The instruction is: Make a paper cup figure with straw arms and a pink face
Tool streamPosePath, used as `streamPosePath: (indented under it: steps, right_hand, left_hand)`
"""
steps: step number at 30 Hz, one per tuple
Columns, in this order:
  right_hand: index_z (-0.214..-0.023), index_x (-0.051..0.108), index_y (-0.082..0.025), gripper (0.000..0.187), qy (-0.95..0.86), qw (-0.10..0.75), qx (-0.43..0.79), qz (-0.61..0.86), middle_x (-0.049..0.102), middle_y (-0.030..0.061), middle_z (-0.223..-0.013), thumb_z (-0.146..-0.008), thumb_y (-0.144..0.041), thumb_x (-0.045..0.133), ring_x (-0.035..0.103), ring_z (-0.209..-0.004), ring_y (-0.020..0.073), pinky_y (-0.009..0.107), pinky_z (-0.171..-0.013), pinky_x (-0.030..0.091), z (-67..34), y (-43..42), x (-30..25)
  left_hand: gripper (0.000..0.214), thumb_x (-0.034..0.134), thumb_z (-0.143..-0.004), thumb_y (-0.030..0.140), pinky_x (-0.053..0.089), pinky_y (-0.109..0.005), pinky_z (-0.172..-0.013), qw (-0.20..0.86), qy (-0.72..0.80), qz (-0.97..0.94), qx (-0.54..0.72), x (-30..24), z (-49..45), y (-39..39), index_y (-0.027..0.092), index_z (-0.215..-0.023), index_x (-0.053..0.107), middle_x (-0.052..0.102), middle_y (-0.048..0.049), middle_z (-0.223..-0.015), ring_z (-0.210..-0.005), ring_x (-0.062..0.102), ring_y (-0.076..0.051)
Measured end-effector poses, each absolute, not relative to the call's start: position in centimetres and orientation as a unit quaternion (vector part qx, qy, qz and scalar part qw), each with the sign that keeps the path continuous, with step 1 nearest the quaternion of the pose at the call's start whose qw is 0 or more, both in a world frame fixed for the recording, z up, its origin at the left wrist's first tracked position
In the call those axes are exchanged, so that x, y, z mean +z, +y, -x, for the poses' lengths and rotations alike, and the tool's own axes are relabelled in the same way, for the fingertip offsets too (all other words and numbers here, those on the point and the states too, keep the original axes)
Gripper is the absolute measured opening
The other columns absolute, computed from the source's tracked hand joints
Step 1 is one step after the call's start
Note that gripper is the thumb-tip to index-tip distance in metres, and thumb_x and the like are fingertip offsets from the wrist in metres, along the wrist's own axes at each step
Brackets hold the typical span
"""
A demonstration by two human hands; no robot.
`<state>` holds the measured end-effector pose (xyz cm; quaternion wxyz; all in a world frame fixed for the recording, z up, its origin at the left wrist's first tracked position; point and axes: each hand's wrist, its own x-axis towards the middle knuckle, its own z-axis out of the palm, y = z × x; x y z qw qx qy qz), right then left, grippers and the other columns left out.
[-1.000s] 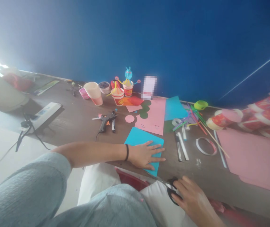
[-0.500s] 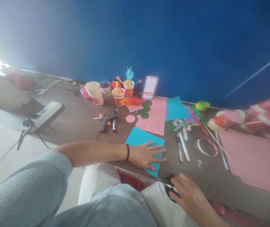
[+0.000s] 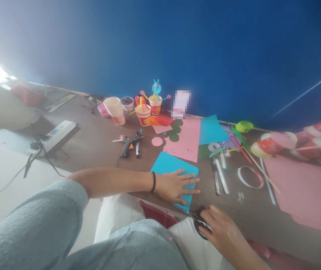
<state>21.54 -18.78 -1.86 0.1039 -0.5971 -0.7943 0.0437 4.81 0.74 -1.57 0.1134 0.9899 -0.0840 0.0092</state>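
Note:
My left hand point(image 3: 174, 185) lies flat, fingers spread, on a sheet of blue paper point(image 3: 166, 163) at the table's front edge. In my right hand point(image 3: 219, 225) is a pair of scissors point(image 3: 198, 217) with black handles, my fingers through the loops. The blades point left, at the paper's near corner by the table edge; whether they touch the paper I cannot tell. Beyond the blue sheet are a pink sheet point(image 3: 190, 140), dark green paper circles point(image 3: 174, 133) and a pink paper circle point(image 3: 157, 141).
A black glue gun point(image 3: 128, 144) lies left of the paper, with a power strip point(image 3: 60, 135) farther left. Decorated paper cups point(image 3: 143, 114) stand at the back. Pens point(image 3: 220, 174), a tape roll point(image 3: 250, 178), coloured pipe cleaners point(image 3: 233, 138) and pink paper point(image 3: 309, 191) lie rightward.
The view has shifted slightly, so the table things sit a little farther right. My right hand and the scissors have moved slightly left relative to the paper; my left hand stays flat on it.

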Motion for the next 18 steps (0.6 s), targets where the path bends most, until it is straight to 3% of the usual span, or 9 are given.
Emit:
streamPosePath:
  steps: [18]
  right_hand:
    - [-0.075,0.051,-0.022,0.006,-0.770,0.140,0.035,0.621,0.048,0.0025,-0.071,-0.081,-0.021,0.051,0.045,-0.064,0.0196,0.028,-0.060,0.030,-19.7,-18.7,-1.9]
  left_hand:
    - [0.062,0.036,-0.090,0.050,0.022,-0.056,-0.105,0.113,-0.084,-0.990,0.002,-1.6,-4.9,0.7,0.016,-0.142,0.031,0.021,-0.0167,-0.150,-0.139,0.016,-0.032]
